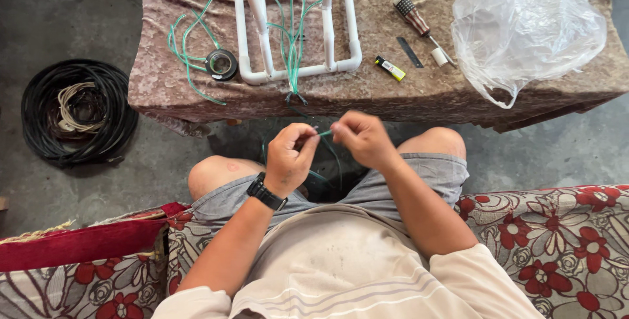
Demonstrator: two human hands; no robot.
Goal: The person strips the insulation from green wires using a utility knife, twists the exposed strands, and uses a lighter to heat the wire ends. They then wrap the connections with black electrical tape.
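Observation:
My left hand (289,156), with a black watch on its wrist, and my right hand (362,138) meet above my knees. Both pinch the end of a thin green wire (325,133) that stretches between the fingertips. More green wire (290,44) hangs down from a white pipe frame (264,44) on the low table in front of me and drops toward my hands. I sit on a flowered cushion with my knees apart.
The low table (367,96) has a brown patterned cover. On it lie a roll of black tape (221,64), loose green wire (187,44), a screwdriver (419,25), a small yellow-black tool (390,69), a dark blade (410,52) and a clear plastic bag (524,27). A black cable coil (78,112) lies on the floor.

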